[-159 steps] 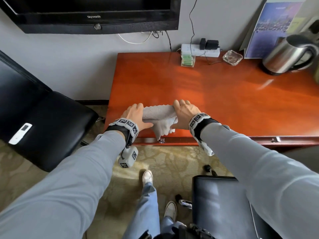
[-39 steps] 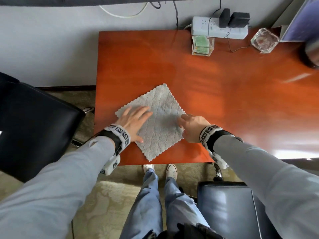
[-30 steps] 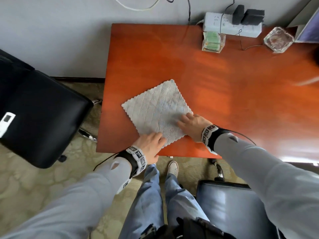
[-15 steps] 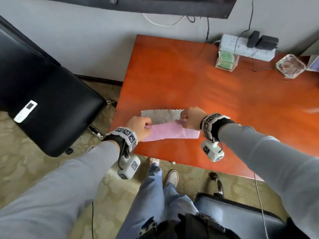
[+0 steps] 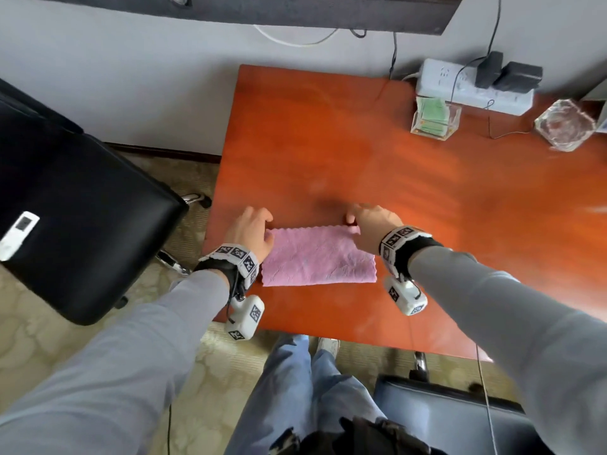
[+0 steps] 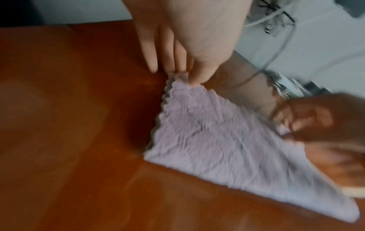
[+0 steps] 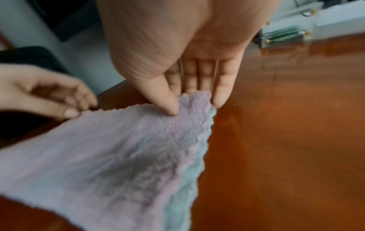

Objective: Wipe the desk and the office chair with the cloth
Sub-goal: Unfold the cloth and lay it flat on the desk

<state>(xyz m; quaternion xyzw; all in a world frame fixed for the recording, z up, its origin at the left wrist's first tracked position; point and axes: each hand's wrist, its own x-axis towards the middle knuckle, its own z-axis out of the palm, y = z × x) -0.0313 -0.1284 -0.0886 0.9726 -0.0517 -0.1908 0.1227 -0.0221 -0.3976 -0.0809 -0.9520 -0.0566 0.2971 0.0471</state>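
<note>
The cloth [image 5: 318,257] lies folded in half on the orange-brown desk [image 5: 361,152], pink side up, near the front left corner. My left hand [image 5: 259,229] pinches its far left corner between thumb and fingers, seen close in the left wrist view [image 6: 183,78]. My right hand [image 5: 356,223] pinches the far right corner; the right wrist view shows the thumb on the cloth [image 7: 118,156] and fingers under it. A grey-green lower layer peeks out along that edge. The black office chair [image 5: 82,224] stands left of the desk.
At the desk's back stand a white power strip [image 5: 473,90] with plugs, a clear holder of green papers [image 5: 433,118] and a glass ashtray [image 5: 563,128]. A white remote [image 5: 18,234] lies on the black chair. A second dark chair [image 5: 443,418] is at the lower right.
The cloth lay flat, grey side up. Both hands took the near edge and folded it away over the far edge, so the pink side now covers the grey.
</note>
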